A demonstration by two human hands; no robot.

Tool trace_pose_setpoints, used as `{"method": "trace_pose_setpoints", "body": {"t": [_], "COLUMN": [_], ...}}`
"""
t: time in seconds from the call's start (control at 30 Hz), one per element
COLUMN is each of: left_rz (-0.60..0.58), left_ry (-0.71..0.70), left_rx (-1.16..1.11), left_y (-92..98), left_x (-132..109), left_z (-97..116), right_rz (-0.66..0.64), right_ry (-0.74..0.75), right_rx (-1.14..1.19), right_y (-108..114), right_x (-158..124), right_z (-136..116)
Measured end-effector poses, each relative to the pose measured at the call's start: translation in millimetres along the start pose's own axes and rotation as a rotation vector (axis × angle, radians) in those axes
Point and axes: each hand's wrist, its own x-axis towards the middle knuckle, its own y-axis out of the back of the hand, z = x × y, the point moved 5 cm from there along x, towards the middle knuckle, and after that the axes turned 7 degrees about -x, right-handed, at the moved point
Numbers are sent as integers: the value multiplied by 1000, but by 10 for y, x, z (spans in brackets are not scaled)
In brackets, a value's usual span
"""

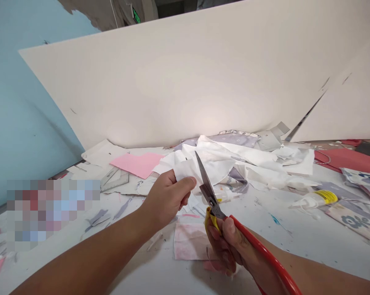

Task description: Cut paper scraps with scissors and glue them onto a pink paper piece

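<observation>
My left hand [169, 194] pinches a piece of white fabric [189, 169] between thumb and fingers. In my right hand [234, 239] is a pair of scissors [211, 192] with red handles, its blades spread and pointing up beside the fabric's right edge. Something yellow [214, 221] is wrapped at the scissors near my fingers. Behind the hands spreads a heap of white cloth [252, 159]. Below them on the table lies a pale pink rectangular piece [189, 241], partly hidden by my right hand.
A pink sheet [137, 164] and a clear ruler [119, 179] lie at left. On the right are a glue bottle [317, 199] with a yellow label, a patterned fabric piece [354, 219] and red sheets [354, 159]. A white board [185, 82] stands behind the table.
</observation>
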Motion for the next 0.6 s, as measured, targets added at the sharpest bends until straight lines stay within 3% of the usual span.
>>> {"method": "trace_pose_setpoints", "body": {"t": [0.6], "left_rz": [-8], "left_ry": [-17], "left_rx": [2], "left_y": [5], "left_x": [7], "left_z": [-9], "right_rz": [51], "right_ry": [18], "right_rx": [9], "right_y": [-9], "right_x": [-1], "right_z": [-12]}}
